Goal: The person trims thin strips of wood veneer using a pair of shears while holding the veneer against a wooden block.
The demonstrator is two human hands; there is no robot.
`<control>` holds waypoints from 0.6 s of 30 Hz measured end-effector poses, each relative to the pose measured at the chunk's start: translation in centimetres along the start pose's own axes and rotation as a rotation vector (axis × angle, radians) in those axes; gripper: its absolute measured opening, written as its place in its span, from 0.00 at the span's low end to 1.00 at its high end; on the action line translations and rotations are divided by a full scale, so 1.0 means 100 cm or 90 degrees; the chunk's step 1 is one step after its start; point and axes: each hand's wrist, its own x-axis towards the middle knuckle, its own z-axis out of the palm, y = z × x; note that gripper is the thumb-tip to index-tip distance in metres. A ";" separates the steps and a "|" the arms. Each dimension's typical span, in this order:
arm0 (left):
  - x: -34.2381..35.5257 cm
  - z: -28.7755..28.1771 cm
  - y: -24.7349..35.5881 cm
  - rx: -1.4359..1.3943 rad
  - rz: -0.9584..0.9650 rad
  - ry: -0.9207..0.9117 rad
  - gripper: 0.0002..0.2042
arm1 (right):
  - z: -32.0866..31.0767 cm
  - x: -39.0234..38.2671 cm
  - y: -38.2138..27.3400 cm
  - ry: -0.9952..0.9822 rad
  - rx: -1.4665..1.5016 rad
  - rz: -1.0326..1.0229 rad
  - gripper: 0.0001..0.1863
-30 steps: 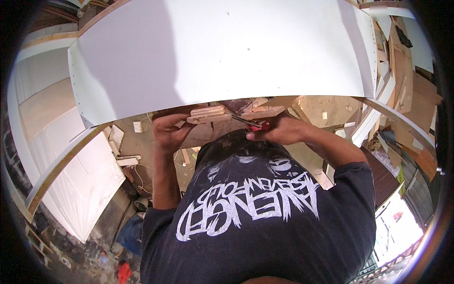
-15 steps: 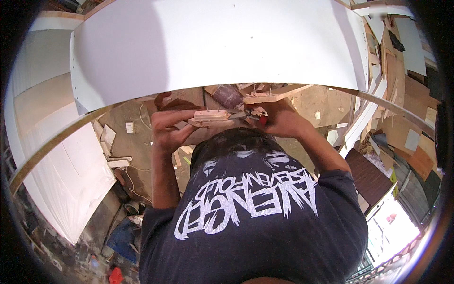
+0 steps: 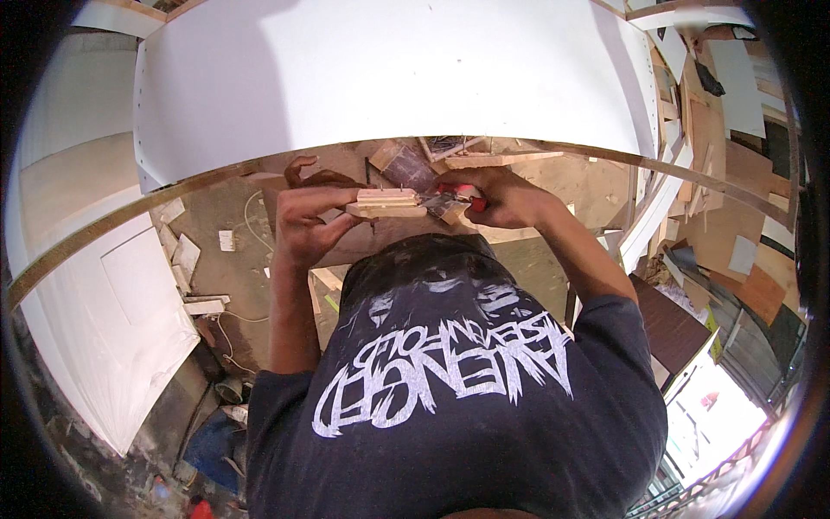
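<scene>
My left hand (image 3: 304,223) is closed on the near end of a short, pale wooden block (image 3: 387,202), pinching it between thumb and fingers. It looks like stacked strips, and thin nails stick up from its top. My right hand (image 3: 510,201) grips red-handled pliers (image 3: 462,190), whose metal jaws point left at the block's right end. Whether the jaws touch the wood I cannot tell. Just beyond my right hand lies a longer pale wood strip (image 3: 506,159).
Ahead stands a large white panel (image 3: 389,78) with a curved brown edge. A dark brownish piece (image 3: 405,164) lies beneath that edge. Wood offcuts (image 3: 184,255) and a cable (image 3: 229,333) litter the floor at left. Boards (image 3: 735,208) lean at right, and a plastic-covered white panel (image 3: 112,320) stands left.
My right hand has lifted slightly and closed further round the red handles. The block in my left hand has shifted a little. The whole view has moved slightly.
</scene>
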 end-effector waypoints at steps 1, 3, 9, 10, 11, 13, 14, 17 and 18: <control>0.000 0.000 0.001 -0.004 0.001 0.001 0.11 | 0.001 -0.001 0.001 -0.001 0.008 0.013 0.34; 0.001 -0.001 0.005 -0.006 -0.014 -0.010 0.11 | 0.011 0.001 0.011 0.022 -0.001 0.014 0.35; -0.005 -0.004 0.005 -0.014 0.044 -0.017 0.12 | -0.009 -0.014 -0.032 -0.020 -0.070 0.124 0.34; -0.007 -0.003 0.005 -0.016 0.040 -0.016 0.12 | -0.010 -0.015 -0.034 -0.024 -0.069 0.126 0.34; -0.007 -0.003 0.004 -0.019 0.037 -0.024 0.13 | -0.012 -0.015 -0.034 -0.001 -0.110 0.069 0.32; -0.006 -0.003 0.003 -0.032 0.035 -0.034 0.14 | -0.013 -0.018 -0.039 0.021 -0.152 0.022 0.31; -0.006 -0.003 0.002 -0.037 0.041 -0.033 0.14 | -0.013 -0.019 -0.043 0.013 -0.182 0.035 0.28; -0.005 -0.001 -0.001 -0.018 0.056 -0.041 0.14 | -0.015 -0.016 -0.035 -0.027 -0.261 0.084 0.23; -0.006 0.000 -0.001 -0.020 0.078 -0.025 0.14 | -0.014 -0.016 -0.036 -0.044 -0.287 0.102 0.22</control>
